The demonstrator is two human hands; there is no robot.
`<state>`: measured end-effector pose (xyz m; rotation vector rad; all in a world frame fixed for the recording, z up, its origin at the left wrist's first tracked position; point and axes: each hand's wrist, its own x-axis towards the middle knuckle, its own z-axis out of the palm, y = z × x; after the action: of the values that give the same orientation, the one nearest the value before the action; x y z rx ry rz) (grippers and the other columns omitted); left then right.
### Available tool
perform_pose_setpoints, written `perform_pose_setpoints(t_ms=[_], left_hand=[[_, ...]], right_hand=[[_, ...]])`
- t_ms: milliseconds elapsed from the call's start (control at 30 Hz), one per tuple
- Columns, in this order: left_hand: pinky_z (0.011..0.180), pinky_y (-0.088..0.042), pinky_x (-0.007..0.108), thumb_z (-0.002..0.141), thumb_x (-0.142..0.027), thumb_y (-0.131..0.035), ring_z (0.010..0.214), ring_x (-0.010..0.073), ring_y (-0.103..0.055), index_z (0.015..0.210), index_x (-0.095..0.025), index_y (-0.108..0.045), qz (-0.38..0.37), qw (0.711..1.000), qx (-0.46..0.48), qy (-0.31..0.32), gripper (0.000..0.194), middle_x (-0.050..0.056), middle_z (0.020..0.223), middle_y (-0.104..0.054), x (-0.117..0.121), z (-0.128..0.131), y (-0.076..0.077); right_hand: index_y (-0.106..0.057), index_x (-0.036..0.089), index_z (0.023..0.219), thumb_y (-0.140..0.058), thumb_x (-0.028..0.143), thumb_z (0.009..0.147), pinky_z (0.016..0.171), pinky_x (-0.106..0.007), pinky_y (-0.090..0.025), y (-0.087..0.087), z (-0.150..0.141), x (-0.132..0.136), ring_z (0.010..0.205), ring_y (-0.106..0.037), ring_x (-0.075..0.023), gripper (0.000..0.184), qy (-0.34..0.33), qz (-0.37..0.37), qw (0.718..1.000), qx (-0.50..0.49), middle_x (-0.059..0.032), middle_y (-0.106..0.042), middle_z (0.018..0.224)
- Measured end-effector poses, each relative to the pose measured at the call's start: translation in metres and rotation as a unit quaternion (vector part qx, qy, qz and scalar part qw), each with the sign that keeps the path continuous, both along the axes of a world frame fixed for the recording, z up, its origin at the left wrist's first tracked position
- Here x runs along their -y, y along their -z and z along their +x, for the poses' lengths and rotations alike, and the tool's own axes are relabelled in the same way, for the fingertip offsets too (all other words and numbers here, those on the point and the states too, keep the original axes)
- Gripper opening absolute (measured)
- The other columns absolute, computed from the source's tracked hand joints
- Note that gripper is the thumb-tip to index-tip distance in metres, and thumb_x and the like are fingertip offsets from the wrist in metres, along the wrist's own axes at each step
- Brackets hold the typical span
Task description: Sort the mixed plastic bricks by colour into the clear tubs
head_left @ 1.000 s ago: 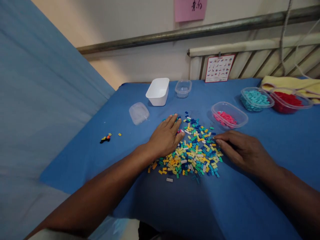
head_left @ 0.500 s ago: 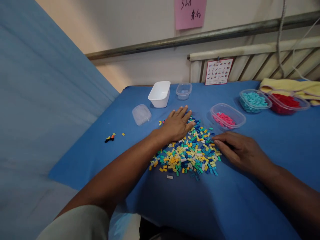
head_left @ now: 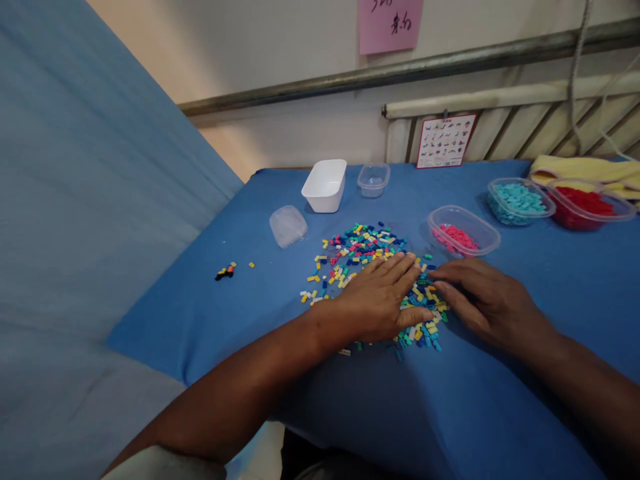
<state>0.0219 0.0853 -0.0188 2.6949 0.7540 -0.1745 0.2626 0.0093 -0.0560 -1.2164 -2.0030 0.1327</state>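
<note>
Left hand, fingers extended, lies over small multicoloured plastic bricks. Right hand, fingertips close together, borders them; any grip is indiscernible.

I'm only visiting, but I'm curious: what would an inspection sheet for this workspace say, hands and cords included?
Surface: blue cloth with some folds.
Main items: loose heap of small coloured bricks; tubs of pink, turquoise and red pieces beyond it, toward the right.
Clutter: small cluster of dark, orange and yellow pieces apart at left; yellow fabric at far right.
Hands: left hand palm down on the heap; right hand at its right edge, finger and thumb close together, any held piece unclear.
Cables: two cords, one thick, one thin, by the radiator.
Surroundings: radiator, wall pipe, pink note.
</note>
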Motion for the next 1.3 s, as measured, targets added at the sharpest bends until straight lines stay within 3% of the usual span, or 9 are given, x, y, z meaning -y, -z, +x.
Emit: perform_pose_setpoints(t_ms=[200, 300, 467, 600, 700, 900, 967, 1167, 1300], left_hand=[[0.143, -0.011, 0.056, 0.115, -0.074, -0.041, 0.173, 0.0366, -0.018, 0.175, 0.0, -0.028, 0.061, 0.993, 0.094, 0.048, 0.096, 0.026, 0.182, -0.024, 0.027, -0.008, 0.008], [0.143, -0.014, 0.055, 0.113, -0.076, -0.043, 0.172, 0.0357, -0.022, 0.169, 0.0, -0.04, 0.077, 0.987, 0.121, 0.079, 0.094, 0.027, 0.18, -0.029, 0.039, -0.008, 0.01], [0.138, -0.03, 0.052, 0.113, -0.074, -0.046, 0.167, 0.0381, -0.035, 0.16, 0.002, -0.052, 0.068, 0.978, 0.159, 0.116, 0.089, 0.031, 0.171, -0.044, 0.044, -0.004, 0.006], [0.125, -0.047, 0.054, 0.118, -0.053, -0.051, 0.147, 0.0362, -0.059, 0.146, -0.007, -0.066, 0.069, 0.982, 0.14, 0.108, 0.056, 0.022, 0.152, -0.065, 0.023, -0.016, -0.015], [0.105, -0.058, 0.048, 0.119, -0.034, -0.049, 0.116, 0.0317, -0.072, 0.121, -0.012, -0.077, 0.089, 0.994, 0.06, -0.007, 0.035, 0.015, 0.122, -0.076, -0.007, -0.039, -0.035], [0.092, -0.057, 0.041, 0.111, -0.021, -0.053, 0.109, 0.0287, -0.073, 0.121, -0.018, -0.08, 0.102, 0.977, 0.011, -0.188, 0.029, 0.011, 0.122, -0.077, -0.055, -0.087, -0.047], [0.096, -0.057, 0.04, 0.11, -0.021, -0.056, 0.109, 0.0272, -0.073, 0.126, -0.018, -0.081, 0.083, 0.977, 0.042, -0.193, 0.03, 0.01, 0.123, -0.077, -0.06, -0.096, -0.043], [0.109, -0.055, 0.044, 0.106, -0.016, -0.057, 0.124, 0.028, -0.068, 0.134, -0.019, -0.075, 0.048, 0.993, 0.074, -0.082, 0.033, 0.011, 0.129, -0.073, -0.057, -0.105, -0.033], [0.103, -0.056, 0.045, 0.105, -0.017, -0.06, 0.117, 0.0289, -0.069, 0.127, -0.017, -0.076, 0.043, 0.993, 0.064, -0.088, 0.027, 0.013, 0.122, -0.073, -0.058, -0.113, -0.033]], right_hand=[[-0.054, 0.024, 0.166, -0.059, 0.031, 0.113, 0.125, -0.06, -0.053, 0.01, -0.007, -0.002, 0.155, -0.059, -0.0338, 0.054, -0.049, 0.001, 0.998, 0.04, -0.0171, -0.061, 0.166], [-0.044, 0.023, 0.174, -0.055, 0.034, 0.114, 0.126, -0.062, -0.052, 0.015, -0.006, -0.003, 0.159, -0.054, -0.0346, 0.062, -0.066, -0.017, 0.996, 0.058, -0.0174, -0.057, 0.171], [-0.056, 0.021, 0.165, -0.055, 0.037, 0.113, 0.119, -0.06, -0.059, 0.017, -0.004, -0.003, 0.146, -0.068, -0.0346, 0.054, -0.102, -0.022, 0.992, 0.072, -0.017, -0.07, 0.158], [-0.064, 0.023, 0.156, -0.054, 0.035, 0.113, 0.112, -0.056, -0.064, 0.014, -0.004, -0.001, 0.135, -0.074, -0.0333, 0.046, -0.088, -0.022, 0.995, 0.048, -0.0143, -0.076, 0.148], [-0.07, 0.025, 0.147, -0.054, 0.034, 0.113, 0.11, -0.053, -0.065, 0.012, -0.004, 0.0, 0.128, -0.078, -0.032, 0.039, -0.068, -0.026, 0.997, 0.019, -0.0119, -0.08, 0.14], [-0.073, 0.029, 0.139, -0.057, 0.032, 0.113, 0.105, -0.047, -0.067, 0.008, -0.004, 0.001, 0.119, -0.081, -0.0287, 0.031, -0.06, -0.039, 0.997, -0.014, -0.0082, -0.083, 0.133], [-0.074, 0.03, 0.138, -0.058, 0.032, 0.112, 0.104, -0.046, -0.068, 0.008, -0.004, 0.002, 0.117, -0.081, -0.0284, 0.03, -0.059, -0.045, 0.997, -0.02, -0.0072, -0.083, 0.132], [-0.074, 0.033, 0.137, -0.059, 0.03, 0.111, 0.103, -0.047, -0.069, 0.007, -0.003, 0.003, 0.116, -0.081, -0.0286, 0.03, -0.053, -0.064, 0.996, -0.026, -0.0051, -0.083, 0.13], [-0.072, 0.035, 0.139, -0.058, 0.03, 0.112, 0.1, -0.047, -0.07, 0.009, -0.001, 0.005, 0.117, -0.081, -0.0291, 0.031, -0.053, -0.077, 0.996, -0.015, -0.0045, -0.082, 0.133]])
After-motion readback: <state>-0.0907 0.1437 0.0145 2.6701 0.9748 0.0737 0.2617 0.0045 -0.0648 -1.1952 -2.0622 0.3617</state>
